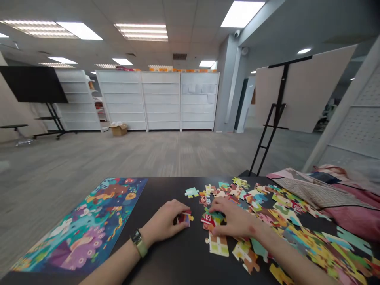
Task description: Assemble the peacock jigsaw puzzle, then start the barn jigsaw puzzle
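Risks, left to right:
- Left hand (173,217), watch (136,236) at wrist: thumb and fingers closed on a small puzzle piece (185,218) at the middle of the dark surface (166,190). Piece may slip or turn, being pinched near its edges; fingers cover much of the print, so a misreading of its orientation is possible.
- Right hand (230,215): fingers arched over a barn piece (208,218), thumb and forefinger apart; whether it grips or merely rests, cannot tell. Neighbouring pieces may be nudged, as they crowd under and around the fingers.
- Right forearm (276,241): lies across the loose pieces (314,241); could drag some along if swept sideways.
- Pink cloth (350,213): bunched beside the heap; a shift could cover pieces at the margin.

Appearance, left to right:
- Picture sheet (89,221): flat, blue and teal ground, purple tentacled figure near the lower edge.
- Held piece: dark red and purple, yellowish tab facing right.
- Pale teal piece (191,192): flat, set apart from the heap.
- Barn piece: red, white-crossed door, partly hidden.
- Loose pieces: yellow, green, brown, pink and teal, overlapping, interlocking tabs and sockets.
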Motion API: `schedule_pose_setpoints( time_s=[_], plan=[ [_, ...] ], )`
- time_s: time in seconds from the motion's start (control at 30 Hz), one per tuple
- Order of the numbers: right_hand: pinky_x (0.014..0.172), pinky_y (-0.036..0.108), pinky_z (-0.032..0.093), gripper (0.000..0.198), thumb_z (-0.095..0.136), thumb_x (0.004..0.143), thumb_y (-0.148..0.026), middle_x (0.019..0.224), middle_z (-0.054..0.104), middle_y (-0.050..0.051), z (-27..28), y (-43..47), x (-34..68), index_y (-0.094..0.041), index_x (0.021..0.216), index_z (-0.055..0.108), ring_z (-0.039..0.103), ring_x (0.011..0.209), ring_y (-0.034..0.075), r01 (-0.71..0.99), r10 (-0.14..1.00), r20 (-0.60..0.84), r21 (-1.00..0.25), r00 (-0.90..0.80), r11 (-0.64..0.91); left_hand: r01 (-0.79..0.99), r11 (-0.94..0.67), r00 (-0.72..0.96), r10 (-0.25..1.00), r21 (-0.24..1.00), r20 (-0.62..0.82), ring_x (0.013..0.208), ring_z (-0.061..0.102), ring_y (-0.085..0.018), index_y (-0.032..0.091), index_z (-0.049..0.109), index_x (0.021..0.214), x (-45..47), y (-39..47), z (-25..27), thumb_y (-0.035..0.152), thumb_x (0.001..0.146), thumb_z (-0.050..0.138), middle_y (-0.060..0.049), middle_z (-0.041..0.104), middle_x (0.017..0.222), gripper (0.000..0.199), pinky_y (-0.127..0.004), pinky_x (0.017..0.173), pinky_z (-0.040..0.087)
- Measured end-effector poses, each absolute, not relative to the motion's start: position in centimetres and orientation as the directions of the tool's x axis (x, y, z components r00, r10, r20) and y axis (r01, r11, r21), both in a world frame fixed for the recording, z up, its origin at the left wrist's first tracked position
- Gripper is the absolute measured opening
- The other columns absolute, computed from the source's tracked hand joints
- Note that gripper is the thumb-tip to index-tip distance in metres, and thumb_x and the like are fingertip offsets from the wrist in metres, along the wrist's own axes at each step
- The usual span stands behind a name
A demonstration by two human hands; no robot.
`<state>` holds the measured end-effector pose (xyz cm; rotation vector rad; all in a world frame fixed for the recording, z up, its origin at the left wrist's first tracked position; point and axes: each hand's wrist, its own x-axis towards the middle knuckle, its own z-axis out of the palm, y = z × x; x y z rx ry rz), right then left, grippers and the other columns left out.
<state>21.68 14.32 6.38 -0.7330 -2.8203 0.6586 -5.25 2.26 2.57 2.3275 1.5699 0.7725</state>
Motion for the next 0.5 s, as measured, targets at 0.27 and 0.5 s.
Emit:
schedule_pose_setpoints(
  time_s=[0.27,0.5],
  plan=[
    [0.103,0.041,0.047,0.045,0.077,0.077,-0.037,0.125,0.064,0.008,4.5,14.2,21.6,-0.024,0.118,0.064,0.06,0.118,0.028,0.438,0.552,0.012,-0.592,-0.834,0.676,0.761,-0.39,0.315,0.921,0.518,0.229,0.111,0.058,-0.027,0.023,0.05,0.143,-6.0,1.9,3.7,0.014,0.066,0.067,-0.007,0.065,0.127,0.079,-0.04,0.102,0.047],
    [0.093,0.041,0.052,0.04,0.049,0.098,-0.046,0.122,0.071,0.009,3.5,14.6,21.1,-0.026,0.13,0.062,0.067,0.106,0.028,0.415,0.625,0.11,-0.658,-0.773,0.628,0.72,-0.37,0.287,0.929,0.587,0.234,0.104,0.06,-0.023,0.024,0.058,0.134,-6.1,2.0,3.7,0.015,0.072,0.069,-0.006,0.066,0.115,0.064,-0.035,0.097,0.047]
  ],
)
